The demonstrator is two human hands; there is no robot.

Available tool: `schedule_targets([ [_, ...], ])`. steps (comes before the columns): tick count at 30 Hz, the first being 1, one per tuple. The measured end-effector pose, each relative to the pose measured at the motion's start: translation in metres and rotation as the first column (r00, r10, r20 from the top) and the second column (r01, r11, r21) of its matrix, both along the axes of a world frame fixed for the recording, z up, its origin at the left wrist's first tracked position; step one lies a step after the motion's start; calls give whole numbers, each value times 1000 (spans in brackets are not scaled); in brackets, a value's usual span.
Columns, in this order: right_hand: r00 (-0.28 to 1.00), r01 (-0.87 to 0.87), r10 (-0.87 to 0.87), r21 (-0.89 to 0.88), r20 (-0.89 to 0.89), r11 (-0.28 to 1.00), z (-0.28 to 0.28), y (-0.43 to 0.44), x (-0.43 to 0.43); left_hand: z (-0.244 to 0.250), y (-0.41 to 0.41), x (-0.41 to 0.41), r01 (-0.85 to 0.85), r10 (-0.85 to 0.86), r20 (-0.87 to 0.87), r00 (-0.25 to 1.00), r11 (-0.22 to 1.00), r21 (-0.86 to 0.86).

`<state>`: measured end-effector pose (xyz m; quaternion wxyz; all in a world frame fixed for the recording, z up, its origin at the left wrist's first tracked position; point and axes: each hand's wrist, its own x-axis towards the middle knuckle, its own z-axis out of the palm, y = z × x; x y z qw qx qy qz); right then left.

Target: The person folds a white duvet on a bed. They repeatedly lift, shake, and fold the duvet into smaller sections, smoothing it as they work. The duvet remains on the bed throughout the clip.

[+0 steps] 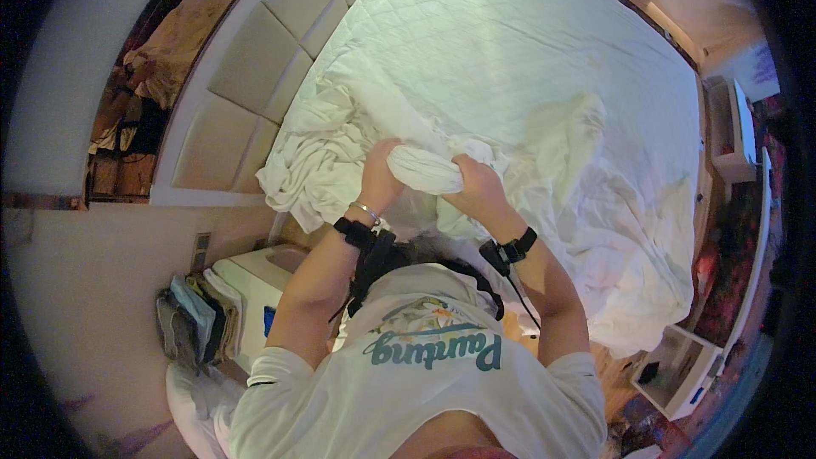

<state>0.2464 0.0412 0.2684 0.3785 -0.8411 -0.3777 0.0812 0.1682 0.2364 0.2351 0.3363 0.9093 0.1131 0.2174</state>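
Observation:
A bunched length of white bed linen [426, 169] stretches between my two hands. My left hand [382, 169] grips its left end, and my right hand [477, 186] closes around the right end. Both hands are above the near side of a bed. To the left of them lies a heap of crumpled white fabric [325, 140]. More rumpled white bedding [593, 255] spreads to the right and hangs at the bed's near edge. Beyond the hands, a quilted white mattress cover [484, 32] lies over the mattress.
A padded headboard [255, 57] borders the bed on the left, with a wall mirror [172, 44] above it. Several folded garments [197, 312] stand on a white nightstand [255, 274] at the lower left. An open white drawer unit [679, 370] is at the lower right.

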Motion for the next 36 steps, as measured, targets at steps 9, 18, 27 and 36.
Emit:
schedule_targets([
  [9,815,179,-340,355,469,918,17,-16,50,73,-64,-6,238,-411,-165,896,761,-603],
  [18,777,481,-429,5,460,877,-8,-4,50,27,-22,32,64,-132,-402,906,982,-177],
  [27,456,410,-16,194,-890,891,-92,-9,-8,16,-56,32,20,-142,-371,918,949,-314],
  [36,370,639,113,340,-922,690,-45,-9,-6,51,-101,19,-92,-56,-409,911,938,-333],
])
